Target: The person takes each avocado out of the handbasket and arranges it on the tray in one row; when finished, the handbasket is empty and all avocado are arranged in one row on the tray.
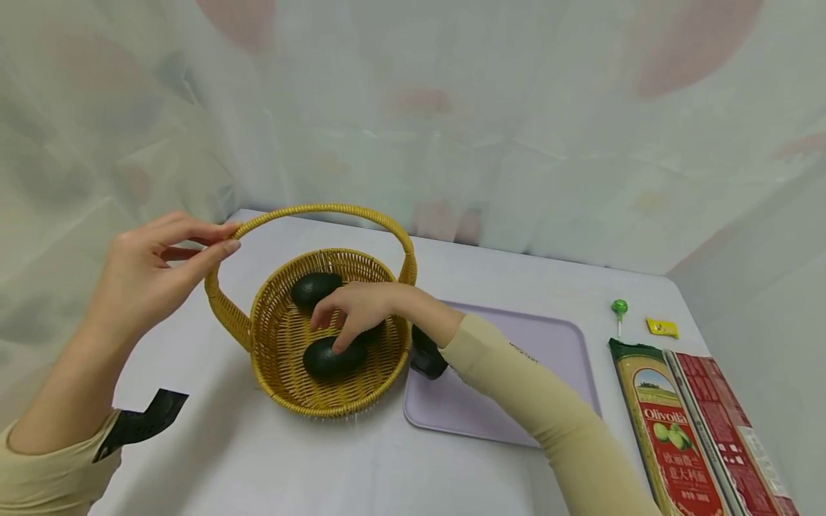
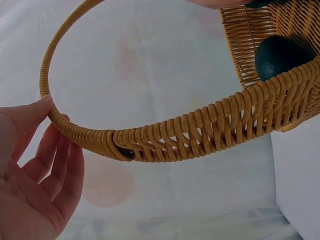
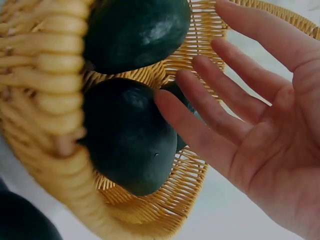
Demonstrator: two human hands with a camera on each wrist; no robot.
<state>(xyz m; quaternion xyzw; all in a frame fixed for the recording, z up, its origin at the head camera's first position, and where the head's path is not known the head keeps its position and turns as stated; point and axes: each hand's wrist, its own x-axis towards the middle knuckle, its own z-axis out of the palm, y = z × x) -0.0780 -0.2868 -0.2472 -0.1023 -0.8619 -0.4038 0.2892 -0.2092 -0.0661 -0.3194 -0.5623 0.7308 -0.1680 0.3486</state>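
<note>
My left hand point(image 1: 151, 265) pinches the side of the yellow wicker basket's handle point(image 1: 329, 208) between thumb and fingers. The basket point(image 1: 284, 398) stands on the table with dark green avocados inside. One avocado point(image 1: 316, 289) lies toward the back, another avocado point(image 1: 332, 358) nearer the front, and a third point(image 1: 376, 334) is partly hidden by my right hand point(image 1: 358, 308). That hand hovers over the basket, fingers spread and loosely extended, holding nothing. In the right wrist view its fingers are beside an avocado point(image 3: 130, 135); whether a fingertip touches it I cannot tell.
Right of the basket lies a pale purple tray point(image 1: 503, 423), partly under my right forearm. A dark shape point(image 1: 427, 356) shows at its left edge. Farther right are a green lollipop point(image 1: 619, 307), a yellow wrapped sweet point(image 1: 662, 327), a pasta packet point(image 1: 671, 430) and a red packet point(image 1: 732, 430).
</note>
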